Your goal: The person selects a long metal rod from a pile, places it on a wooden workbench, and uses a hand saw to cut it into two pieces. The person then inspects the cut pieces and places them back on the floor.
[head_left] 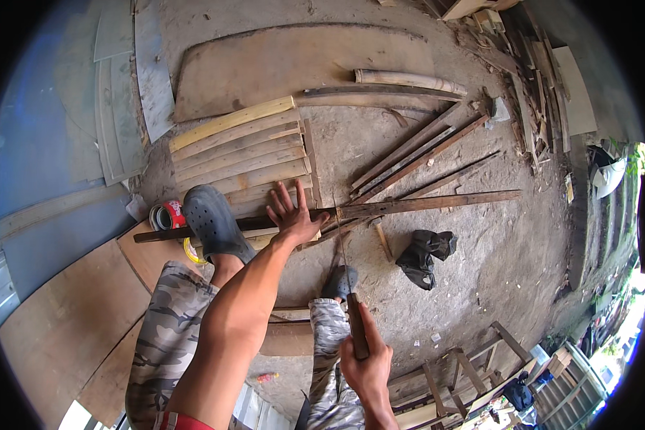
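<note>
My right hand (368, 365) is closed around the wooden handle of a handsaw (357, 322). Its thin blade runs away from me and meets a long dark wooden plank (437, 203) near its middle, where a pale mark shows. Just left of that spot, my left hand (294, 217) presses on the plank with fingers spread, gripping nothing. My left foot, in a grey clog (215, 221), rests on the plank's left part. Under the plank lies a stack of pale wooden slats (240, 154).
Loose dark strips (416, 154) lie beyond the plank, near a bamboo pole (408, 81) and a large flat board (301, 61). To the right is a black plastic bag (424, 256). A red can (167, 215) stands left of my foot; wooden frames (466, 373) sit lower right.
</note>
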Motion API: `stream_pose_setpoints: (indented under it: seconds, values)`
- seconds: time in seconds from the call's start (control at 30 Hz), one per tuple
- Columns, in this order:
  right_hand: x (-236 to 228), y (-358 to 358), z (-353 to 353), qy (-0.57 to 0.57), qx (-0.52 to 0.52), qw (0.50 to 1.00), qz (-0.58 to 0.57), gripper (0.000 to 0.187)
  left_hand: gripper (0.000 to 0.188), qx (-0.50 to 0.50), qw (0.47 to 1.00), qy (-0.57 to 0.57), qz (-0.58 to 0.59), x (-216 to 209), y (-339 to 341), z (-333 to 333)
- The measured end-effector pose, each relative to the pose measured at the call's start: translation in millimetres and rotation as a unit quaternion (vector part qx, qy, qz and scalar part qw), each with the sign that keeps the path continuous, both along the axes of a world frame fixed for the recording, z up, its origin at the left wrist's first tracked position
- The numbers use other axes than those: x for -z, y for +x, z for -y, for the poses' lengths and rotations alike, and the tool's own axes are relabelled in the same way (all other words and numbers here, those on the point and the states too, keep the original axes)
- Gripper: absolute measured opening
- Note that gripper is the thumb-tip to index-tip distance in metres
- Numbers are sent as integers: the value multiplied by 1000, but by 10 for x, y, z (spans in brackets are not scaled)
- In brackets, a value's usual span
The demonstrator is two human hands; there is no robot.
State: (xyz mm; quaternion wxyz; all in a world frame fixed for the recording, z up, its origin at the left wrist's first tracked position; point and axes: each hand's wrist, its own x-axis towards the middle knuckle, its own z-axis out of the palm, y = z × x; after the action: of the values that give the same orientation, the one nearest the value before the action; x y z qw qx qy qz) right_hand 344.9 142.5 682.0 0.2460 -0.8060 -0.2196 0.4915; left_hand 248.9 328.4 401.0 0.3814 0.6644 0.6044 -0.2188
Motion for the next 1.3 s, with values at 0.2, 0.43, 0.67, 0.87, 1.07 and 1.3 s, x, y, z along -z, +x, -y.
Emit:
stream_pose_setpoints:
  seconds: [0.2,0.43,0.67,0.87,1.07,1.3]
  values:
    - [1261,77,-395,89,-31,992,79,62,127,0,1000,22,6,46,39,1]
    - [1285,88,-616,27,6,999,29,60,129,11,999,25,21,28,-24,26]
    - [266,-82,-22,28,29,999,14,67,126,5,1000,-7,2,-60,20,-16]
    - [1432,172,-744,37,34,998,30,62,124,9,1000,1,-6,-51,47,-29]
    - [1066,37,-554,6,9,999,30,63,129,18,1000,8,-22,-28,77,15]
    - [179,-87,169,66,-9,997,47,67,128,12,1000,9,-11,126,-18,17]
